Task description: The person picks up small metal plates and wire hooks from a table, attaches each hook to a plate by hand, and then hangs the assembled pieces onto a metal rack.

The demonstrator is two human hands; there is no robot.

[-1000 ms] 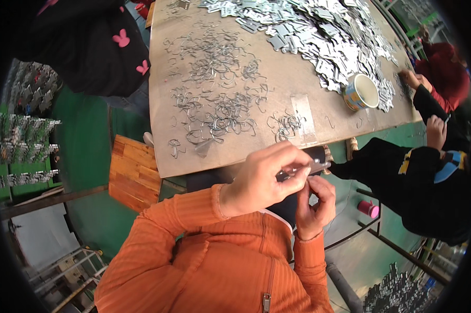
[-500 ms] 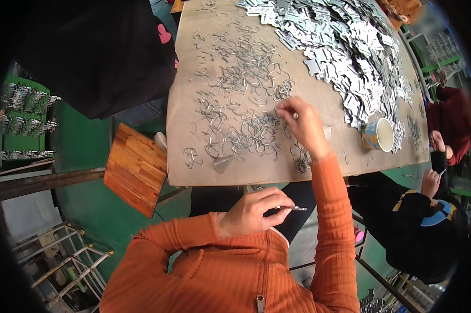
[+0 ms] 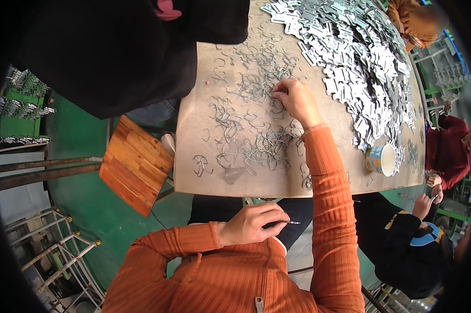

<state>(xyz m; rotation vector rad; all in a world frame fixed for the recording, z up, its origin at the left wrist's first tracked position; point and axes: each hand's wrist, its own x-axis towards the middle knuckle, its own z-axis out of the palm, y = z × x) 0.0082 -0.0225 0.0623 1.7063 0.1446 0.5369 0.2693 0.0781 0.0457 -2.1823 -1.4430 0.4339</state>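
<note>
My left hand (image 3: 254, 223) is closed in front of my body, below the table edge. Pinched between its thumb and fingers is a small flat metal plate (image 3: 294, 222), seen edge-on. My right hand (image 3: 296, 101) reaches over the table, its fingertips drawn together at the loose bent wire pieces (image 3: 267, 148). Whatever lies between those fingertips is too small and covered to make out. The wire pieces spread in tangled clumps across the left half of the tabletop. Farther right lies a large heap of flat stamped metal plates (image 3: 345, 68).
A paper tub (image 3: 381, 160) stands on the table (image 3: 319, 180) by the plate heap. A clear plastic scrap (image 3: 233, 175) lies near the front edge. A wooden stool (image 3: 136, 166) is at left, beside a person in black (image 3: 126, 57). Other people sit along the right side.
My right hand has moved farther across the wire pieces, away from me. The view has shifted, and the person in black covers more of the table's far left. My left hand still grips the plate.
</note>
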